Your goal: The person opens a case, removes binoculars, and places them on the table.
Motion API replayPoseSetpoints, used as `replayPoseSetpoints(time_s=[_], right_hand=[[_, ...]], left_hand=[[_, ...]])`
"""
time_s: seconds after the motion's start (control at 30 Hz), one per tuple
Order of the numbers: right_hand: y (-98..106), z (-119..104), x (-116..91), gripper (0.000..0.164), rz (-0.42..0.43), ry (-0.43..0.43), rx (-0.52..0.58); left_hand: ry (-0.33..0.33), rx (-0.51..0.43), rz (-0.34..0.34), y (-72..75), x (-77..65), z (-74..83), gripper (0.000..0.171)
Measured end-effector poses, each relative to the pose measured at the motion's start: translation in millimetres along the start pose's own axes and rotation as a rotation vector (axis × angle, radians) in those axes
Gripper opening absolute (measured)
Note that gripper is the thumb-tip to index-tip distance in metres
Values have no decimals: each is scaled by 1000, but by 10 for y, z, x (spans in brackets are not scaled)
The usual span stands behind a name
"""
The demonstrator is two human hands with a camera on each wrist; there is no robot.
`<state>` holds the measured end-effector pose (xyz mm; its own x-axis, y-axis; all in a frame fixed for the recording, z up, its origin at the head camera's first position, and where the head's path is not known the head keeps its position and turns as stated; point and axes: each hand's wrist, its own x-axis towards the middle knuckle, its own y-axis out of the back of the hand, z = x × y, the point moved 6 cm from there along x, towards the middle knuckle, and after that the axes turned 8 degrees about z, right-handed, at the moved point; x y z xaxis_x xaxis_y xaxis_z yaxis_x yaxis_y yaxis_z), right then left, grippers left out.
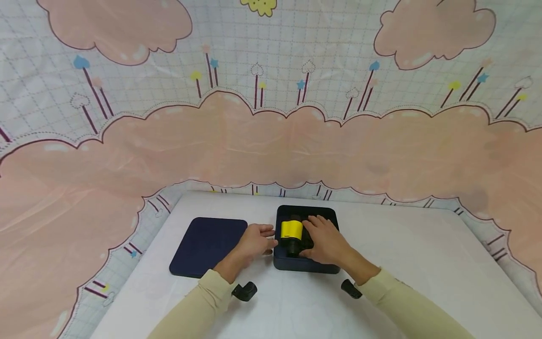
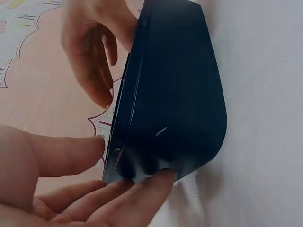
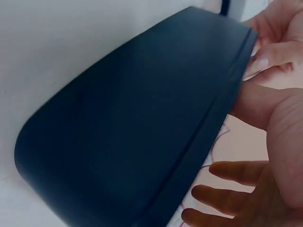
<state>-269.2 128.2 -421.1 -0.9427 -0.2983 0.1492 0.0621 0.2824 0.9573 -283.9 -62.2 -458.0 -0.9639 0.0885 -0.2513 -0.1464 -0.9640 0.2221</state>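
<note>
A dark blue open box [image 1: 306, 267] stands on the white table. Inside its left half lies a yellow-and-black thing [image 1: 291, 230] that looks like binoculars, a yellow barrel with black ends. My right hand [image 1: 326, 241] is spread over the box's right half, fingers toward the back and thumb near the front, hiding what lies below. In the right wrist view, its fingers [image 3: 227, 198] show apart beyond the rim. My left hand [image 1: 252, 245] is beside the box's left wall; in the left wrist view its fingers [image 2: 142, 194] touch the wall, with the thumb [image 2: 71, 153] held apart.
A flat dark blue lid [image 1: 205, 247] lies on the white table [image 1: 406, 263] left of the box. Small black devices [image 1: 245, 291] show at both wrists. Behind the table hangs a printed cloth [image 1: 271, 146] with pink clouds.
</note>
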Motion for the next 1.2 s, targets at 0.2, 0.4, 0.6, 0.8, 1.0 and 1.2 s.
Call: replayPoseSetpoints(time_s=[0.2, 0.4, 0.6, 0.8, 1.0, 1.2], right_hand=[[-96, 40, 67, 79, -7, 55, -97], [-172, 89, 104, 82, -45, 67, -164], [-180, 109, 152, 84, -84, 99, -207], [-198, 130, 214, 81, -129, 105, -227], [-187, 127, 282, 82, -175, 105, -248], [-187, 149, 309, 82, -219, 101, -218]], left_hand=[[51, -30, -10, -18, 3, -21, 59], [80, -11, -8, -37, 19, -43, 57], [95, 2, -6, -16, 34, -81, 51], [129, -7, -5, -6, 25, -92, 50], [125, -3, 3, -5, 12, -76, 50], [136, -14, -3, -32, -9, -92, 50]])
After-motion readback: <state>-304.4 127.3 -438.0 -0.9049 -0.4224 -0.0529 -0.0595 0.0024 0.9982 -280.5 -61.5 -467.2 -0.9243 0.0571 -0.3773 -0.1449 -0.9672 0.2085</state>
